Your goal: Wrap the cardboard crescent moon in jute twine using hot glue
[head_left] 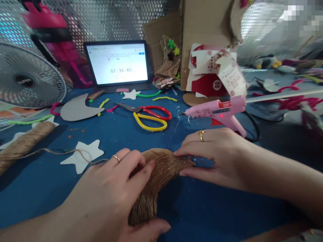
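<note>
"Presently, where is the twine-wrapped crescent (169, 168)?"

"Toward the near edge of the tabletop (196, 208), midway along. Left hand (113, 185): fingers curled over the body, gripping it. Right hand (217, 151): fingers and thumb pinching the tapered tip."

"And the twine (57, 153)?"

"It runs from the left hand, across a white star (82, 155), to the brown roll (30, 143) at the left edge."

"Scissors (136, 109)?"

"Between crescent and far edge; the pink glue gun (207, 111) sits right of them."
</note>
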Demonstrator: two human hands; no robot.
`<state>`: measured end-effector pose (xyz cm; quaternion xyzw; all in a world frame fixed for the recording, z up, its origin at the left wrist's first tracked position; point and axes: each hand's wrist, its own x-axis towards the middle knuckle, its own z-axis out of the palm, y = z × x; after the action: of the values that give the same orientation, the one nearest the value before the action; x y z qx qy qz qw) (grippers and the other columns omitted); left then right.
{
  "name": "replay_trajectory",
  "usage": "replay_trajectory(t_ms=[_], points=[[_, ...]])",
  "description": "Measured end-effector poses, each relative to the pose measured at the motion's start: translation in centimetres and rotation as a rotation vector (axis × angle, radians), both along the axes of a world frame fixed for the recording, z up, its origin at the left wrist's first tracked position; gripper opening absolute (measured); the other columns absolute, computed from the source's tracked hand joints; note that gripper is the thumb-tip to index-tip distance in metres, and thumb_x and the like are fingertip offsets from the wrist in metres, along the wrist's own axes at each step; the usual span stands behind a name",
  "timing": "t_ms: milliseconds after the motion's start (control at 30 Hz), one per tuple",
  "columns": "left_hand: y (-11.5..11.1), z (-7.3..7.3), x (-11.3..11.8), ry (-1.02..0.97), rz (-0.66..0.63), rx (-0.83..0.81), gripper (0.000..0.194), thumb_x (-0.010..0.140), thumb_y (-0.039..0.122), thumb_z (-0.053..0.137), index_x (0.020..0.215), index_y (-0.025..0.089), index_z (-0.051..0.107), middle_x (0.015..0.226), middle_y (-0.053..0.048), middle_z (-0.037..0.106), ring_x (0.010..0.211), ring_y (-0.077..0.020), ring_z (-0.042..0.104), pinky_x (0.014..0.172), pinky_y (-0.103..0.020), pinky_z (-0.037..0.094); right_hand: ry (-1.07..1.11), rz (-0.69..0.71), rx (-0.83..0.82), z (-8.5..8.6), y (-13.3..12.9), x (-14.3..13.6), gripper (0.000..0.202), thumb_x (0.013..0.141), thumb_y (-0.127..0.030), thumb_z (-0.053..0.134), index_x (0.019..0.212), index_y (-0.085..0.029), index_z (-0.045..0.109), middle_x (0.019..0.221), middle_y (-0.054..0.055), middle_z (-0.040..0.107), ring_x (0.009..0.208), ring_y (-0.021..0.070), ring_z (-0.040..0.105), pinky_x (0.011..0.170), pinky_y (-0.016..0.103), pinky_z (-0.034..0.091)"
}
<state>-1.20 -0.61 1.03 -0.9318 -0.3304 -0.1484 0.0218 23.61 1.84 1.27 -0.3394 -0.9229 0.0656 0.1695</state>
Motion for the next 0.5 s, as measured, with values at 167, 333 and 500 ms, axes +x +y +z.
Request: replay_trajectory(t_ms=[167, 333, 500], points=[[-0.3, -0.26, 0.32, -0.007, 0.019, 0.055, 0.05, 0.058, 0.046, 0.073, 0.096, 0.013, 0.067, 0.087, -0.01, 0.063, 0.073, -0.0237, 0.061, 0.047, -0.032, 0.054, 0.007, -0.003, -0.062, 0.27, 0.21, -0.12, 0.013, 0.078, -0.028, 0.068, 0.087, -0.019, 0.069, 0.078, 0.001, 0.067, 0.071, 0.0146, 0.06, 0.063, 0.027, 0.043], [-0.13, -0.73, 0.39, -0.004, -0.022, 0.164, 0.048, 0.062, 0.046, 0.066, 0.092, 0.008, 0.066, 0.083, -0.012, 0.063, 0.072, -0.0236, 0.061, 0.047, -0.031, 0.055, 0.01, -0.05, -0.146, 0.64, 0.55, -0.33, 0.013, 0.073, -0.028, 0.072, 0.082, -0.018, 0.069, 0.074, -0.001, 0.067, 0.068, 0.0124, 0.06, 0.062, 0.024, 0.042], [-0.15, -0.78, 0.38, 0.001, -0.036, 0.179, 0.05, 0.059, 0.043, 0.068, 0.092, 0.006, 0.066, 0.083, -0.013, 0.063, 0.072, -0.0245, 0.061, 0.045, -0.032, 0.055, 0.057, -0.146, -0.234, 0.67, 0.66, -0.21, 0.035, 0.065, -0.038, 0.078, 0.092, -0.02, 0.064, 0.07, -0.005, 0.067, 0.062, 0.0103, 0.062, 0.057, 0.02, 0.043]])
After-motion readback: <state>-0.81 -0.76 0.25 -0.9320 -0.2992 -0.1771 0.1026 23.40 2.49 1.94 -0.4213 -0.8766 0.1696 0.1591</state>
